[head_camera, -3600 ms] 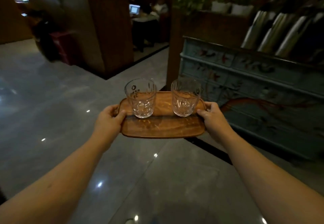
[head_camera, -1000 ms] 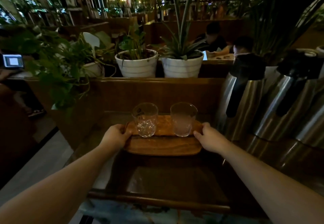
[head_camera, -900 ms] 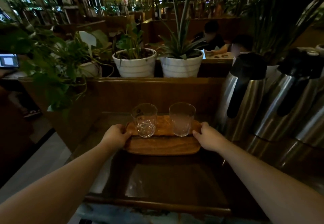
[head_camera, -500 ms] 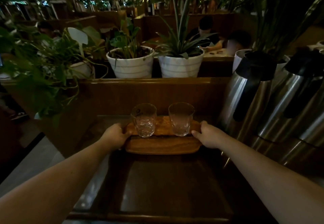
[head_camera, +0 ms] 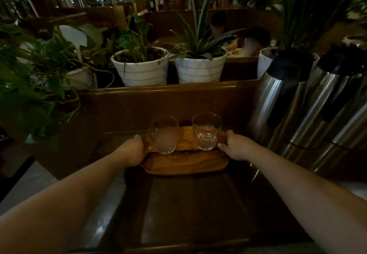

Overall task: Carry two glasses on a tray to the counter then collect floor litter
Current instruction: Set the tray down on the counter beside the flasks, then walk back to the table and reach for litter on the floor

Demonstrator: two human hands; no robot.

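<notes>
A person holds a wooden tray (head_camera: 184, 164) by its two short ends over the far part of a dark counter (head_camera: 190, 210). The left hand (head_camera: 133, 152) is closed around the tray's end at 9 o'clock, fingers curled over the rim. The right hand (head_camera: 235, 146) is closed on the opposite end at 3 o'clock, thumb on top of the edge. Whether the tray rests on the counter or is just above it cannot be told in the dim light.

Two clear glasses stand upright on the tray's far half, side by side and apart. The left glass (head_camera: 163, 134) is just beside the left hand; the right glass (head_camera: 206, 131) is just beside the right hand.

From the tray, two steel flasks stand at 2 to 3 o'clock: the nearer flask (head_camera: 278, 98) close to the right hand, the second flask (head_camera: 333, 102) beyond it. A wooden ledge (head_camera: 168, 88) runs along the back at 12 o'clock, with two white pots on it, the left pot (head_camera: 141, 71) and the right pot (head_camera: 200, 69), each with a green plant. Leafy plants (head_camera: 37, 71) crowd the space at 10 o'clock.
</notes>
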